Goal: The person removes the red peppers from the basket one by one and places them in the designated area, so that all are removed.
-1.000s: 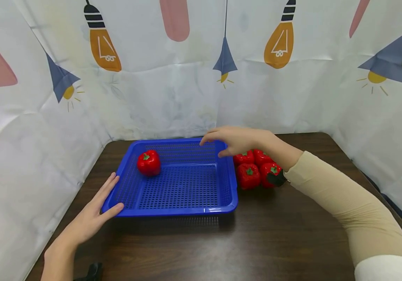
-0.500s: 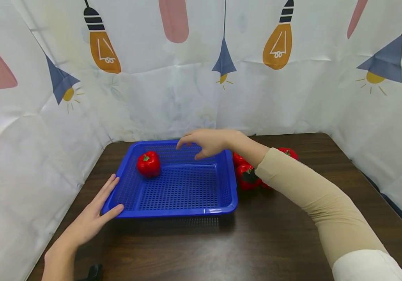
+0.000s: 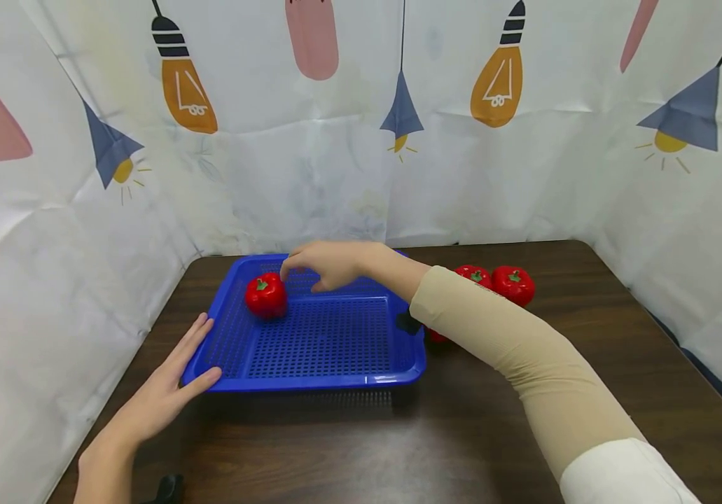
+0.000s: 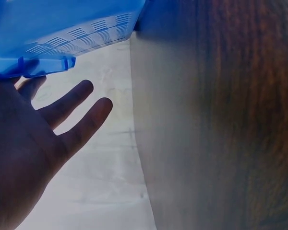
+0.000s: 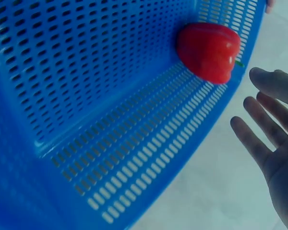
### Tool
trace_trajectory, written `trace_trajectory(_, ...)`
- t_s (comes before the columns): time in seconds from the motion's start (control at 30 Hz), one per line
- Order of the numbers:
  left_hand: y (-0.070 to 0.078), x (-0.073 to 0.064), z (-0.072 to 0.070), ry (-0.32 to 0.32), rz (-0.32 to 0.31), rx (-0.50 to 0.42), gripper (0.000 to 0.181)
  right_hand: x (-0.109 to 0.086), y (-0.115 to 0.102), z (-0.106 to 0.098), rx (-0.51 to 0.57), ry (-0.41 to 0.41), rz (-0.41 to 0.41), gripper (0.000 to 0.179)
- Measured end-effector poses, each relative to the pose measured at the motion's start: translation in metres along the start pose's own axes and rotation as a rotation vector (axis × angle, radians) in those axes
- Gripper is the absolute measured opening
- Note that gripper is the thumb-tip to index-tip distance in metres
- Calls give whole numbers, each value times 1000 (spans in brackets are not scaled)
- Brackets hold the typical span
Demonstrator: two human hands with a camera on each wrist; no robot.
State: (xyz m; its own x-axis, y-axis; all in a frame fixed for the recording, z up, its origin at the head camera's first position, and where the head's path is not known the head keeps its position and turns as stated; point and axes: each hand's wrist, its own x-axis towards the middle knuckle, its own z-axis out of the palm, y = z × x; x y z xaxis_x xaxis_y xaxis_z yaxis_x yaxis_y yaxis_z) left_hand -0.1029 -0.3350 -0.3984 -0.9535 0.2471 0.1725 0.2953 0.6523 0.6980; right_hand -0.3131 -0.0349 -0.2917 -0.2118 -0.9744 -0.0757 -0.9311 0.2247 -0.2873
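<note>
A blue plastic basket (image 3: 323, 381) with slotted walls sits on the dark wooden table. Inside it, toward the left, lies a red bell pepper (image 3: 266, 296) with a green stem. My left hand (image 3: 155, 395) rests at the basket's left front corner, thumb on the rim and fingers stretched along the side. Over the back of the basket reaches my right hand (image 3: 329, 264), its fingers relaxed and holding nothing, fingertips close to the bell pepper's right side. In the right wrist view, a gap shows between the bell pepper (image 5: 209, 51) and the fingers.
Right of the basket, more red bell peppers (image 3: 514, 285) stand on the table (image 3: 474, 420), partly hidden behind the right sleeve (image 3: 499, 336). A white curtain (image 3: 323, 182) printed with lamps and bulbs closes off the back and sides. A small black object (image 3: 168, 488) lies at the front left.
My right hand has moved left, from above the basket's right rim to beside the bell pepper inside. More bell peppers at the right show now. The left hand has stayed at the basket corner.
</note>
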Motion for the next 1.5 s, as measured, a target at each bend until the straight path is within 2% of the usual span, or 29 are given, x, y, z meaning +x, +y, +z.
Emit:
trace_trajectory(0.3, -1, 1, 1, -1, 1, 2, 79, 29, -4, 18, -15, -37, 31, 62)
trace_trajectory(0.47, -3, 1, 1, 4, 5, 24, 78, 40, -4, 25, 11, -57, 90, 64)
trace_trajectory(0.6, -3, 1, 0, 14, 0, 26, 78, 48, -2, 27, 12, -50, 132, 69)
trace_trajectory(0.73, -4, 0, 1, 15, 6, 32, 78, 56, 3, 32, 21, -32, 137, 72)
trace_trajectory(0.93, -4, 0, 2, 11, 7, 10, 78, 69, 4, 41, 16, -48, 145, 70)
trace_trajectory(1.27, -1, 1, 1, 3, 0, -12, 78, 84, -8, 44, -94, -144, 217, 68)
trace_trajectory(1.5, 0, 0, 2, 1, -5, -25, 78, 82, -11, 43, -128, -118, 217, 53)
